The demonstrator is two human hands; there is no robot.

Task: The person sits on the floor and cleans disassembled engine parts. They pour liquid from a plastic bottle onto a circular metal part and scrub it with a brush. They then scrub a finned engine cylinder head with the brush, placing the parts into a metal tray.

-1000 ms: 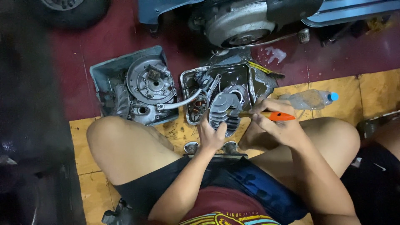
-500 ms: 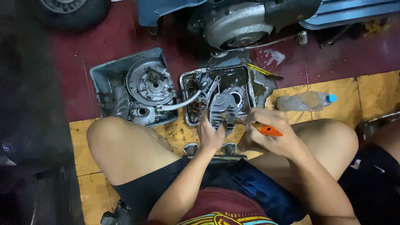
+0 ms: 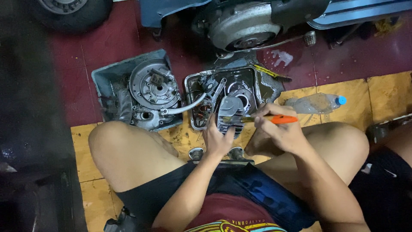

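My left hand (image 3: 218,139) grips a finned grey metal engine part (image 3: 229,112), holding it upright over the near edge of a metal tray (image 3: 257,88). My right hand (image 3: 279,131) is closed on a tool with an orange handle (image 3: 280,119); its metal tip lies against the finned part. I sit on the floor, bare knees spread to either side of both hands.
A second grey tray (image 3: 103,79) on the left holds a round engine casing (image 3: 152,88) with a curved pipe. A clear plastic bottle (image 3: 315,103) with a blue cap lies at right. A scooter engine (image 3: 244,25) and a tyre (image 3: 73,10) stand beyond.
My right hand shifted the orange-handled tool, dipping lower and then back up so it lies level across the finned part. My left hand kept its hold.
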